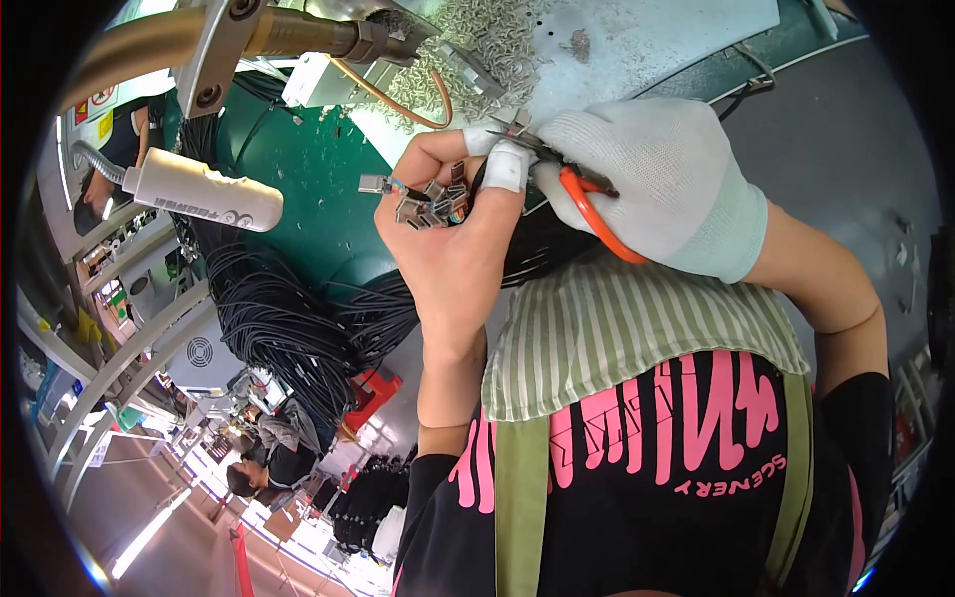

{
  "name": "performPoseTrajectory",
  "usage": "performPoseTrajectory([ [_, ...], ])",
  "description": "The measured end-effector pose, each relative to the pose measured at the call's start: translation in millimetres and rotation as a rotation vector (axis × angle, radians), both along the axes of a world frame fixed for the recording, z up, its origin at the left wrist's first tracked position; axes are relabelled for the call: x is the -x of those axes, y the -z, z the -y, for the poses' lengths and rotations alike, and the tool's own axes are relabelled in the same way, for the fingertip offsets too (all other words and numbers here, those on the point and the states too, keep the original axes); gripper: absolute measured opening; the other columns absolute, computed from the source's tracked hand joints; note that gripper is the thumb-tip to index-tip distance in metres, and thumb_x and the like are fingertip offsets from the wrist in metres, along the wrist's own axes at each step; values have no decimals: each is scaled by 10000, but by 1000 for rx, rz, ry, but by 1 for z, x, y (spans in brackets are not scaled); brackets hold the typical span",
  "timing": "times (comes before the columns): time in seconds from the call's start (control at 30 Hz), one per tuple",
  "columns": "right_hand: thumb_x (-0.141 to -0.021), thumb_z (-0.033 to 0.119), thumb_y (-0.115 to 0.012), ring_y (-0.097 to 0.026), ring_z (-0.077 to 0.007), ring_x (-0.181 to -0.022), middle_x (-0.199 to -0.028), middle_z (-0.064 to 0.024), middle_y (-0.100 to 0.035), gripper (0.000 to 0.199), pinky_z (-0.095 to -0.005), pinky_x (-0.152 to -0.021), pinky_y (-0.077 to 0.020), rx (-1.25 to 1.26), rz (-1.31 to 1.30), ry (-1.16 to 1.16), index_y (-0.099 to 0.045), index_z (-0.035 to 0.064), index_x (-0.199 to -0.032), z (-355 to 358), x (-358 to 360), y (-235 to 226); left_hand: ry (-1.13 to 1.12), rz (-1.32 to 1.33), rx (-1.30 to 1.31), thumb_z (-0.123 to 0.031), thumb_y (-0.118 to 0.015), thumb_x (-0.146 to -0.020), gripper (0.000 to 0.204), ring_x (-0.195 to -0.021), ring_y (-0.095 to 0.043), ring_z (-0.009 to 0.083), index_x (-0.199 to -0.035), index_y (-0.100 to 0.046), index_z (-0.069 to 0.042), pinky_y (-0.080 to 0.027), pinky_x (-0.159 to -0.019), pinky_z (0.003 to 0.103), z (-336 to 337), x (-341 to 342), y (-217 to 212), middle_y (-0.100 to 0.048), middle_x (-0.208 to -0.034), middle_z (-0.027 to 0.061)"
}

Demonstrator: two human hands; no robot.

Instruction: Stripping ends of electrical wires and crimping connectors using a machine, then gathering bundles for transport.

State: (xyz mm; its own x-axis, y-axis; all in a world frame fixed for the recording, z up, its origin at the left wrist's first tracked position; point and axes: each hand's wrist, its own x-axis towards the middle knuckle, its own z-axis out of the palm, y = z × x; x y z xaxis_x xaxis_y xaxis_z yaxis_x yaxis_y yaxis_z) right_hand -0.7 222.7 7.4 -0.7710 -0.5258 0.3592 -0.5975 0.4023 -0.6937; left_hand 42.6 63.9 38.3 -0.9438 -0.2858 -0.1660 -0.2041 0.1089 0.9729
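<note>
left hand (448, 234): bare apart from a white sleeve on one fingertip, closed around a bunch of small metal plugs (430, 204) at the ends of black cables (288, 318). One plug sticks out to the left of the fist, the rest are bunched against the palm.

right hand (647, 179): in a white knit glove, wrapped tight around a pair of orange-handled pliers (582, 194). So that hand is closed on the tool, not loose.

pliers: the dark tip points left, toward the fingertips of the left hand, and sits right at the top of the plug bunch. Can't really tell if the tip is biting on anything, it's too small to see.

cables: a fat black bundle that runs from the left fist down and to the left, over the green mat (308, 189).

loose metal bits (477, 40): a big pile of little silver pieces on the pale tabletop (647, 35), just above both hands.

machine arm (288, 35): brassy tube with a metal bracket, upper left, well apart from the hands.

white handle thing (204, 189): a white cylinder on a flexible hose, left of the plugs, nobody touching it.

clothes: striped green apron (617, 328) over a black and pink shirt, fills the lower middle.
</note>
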Motion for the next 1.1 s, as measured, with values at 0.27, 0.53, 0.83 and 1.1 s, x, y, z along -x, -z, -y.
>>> performPoseTrajectory([
  [0.27,-729,99,-649,-552,-272,-517,-604,-103,-531,114,-316,-472,-402,48,215,-67,-588,41,-806,-6,27,3,-49,197,-385,-26,-567,-844,25,-530,-347,13,-862,-556,-12,-250,-455,177,41,16,26,-442,-613,-41],
  [0.53,-805,229,-610,-554,-152,-447,-542,-81,-559,269,-268,-422,-424,239,1104,-187,-588,-23,-712,20,94,-9,143,165,-639,-23,-531,-842,53,-448,-252,36,-800,-504,-41,-175,-397,201,68,65,45,-359,-568,-38],
  [0.83,-793,209,-590,-569,-143,-451,-526,-85,-557,298,-251,-404,-419,215,1020,-208,-579,-27,-612,34,104,-9,50,74,-107,11,-562,-791,51,-444,-329,23,-758,-531,-12,-219,-385,195,45,66,33,-422,-551,-36],
  [1.1,-792,201,-586,-553,-143,-429,-526,-81,-560,285,-242,-379,-396,282,1190,-284,-588,-16,-608,30,106,-5,35,64,-20,23,-580,-774,67,-449,-391,31,-750,-532,-17,-272,-391,186,44,64,32,-466,-559,-29],
])
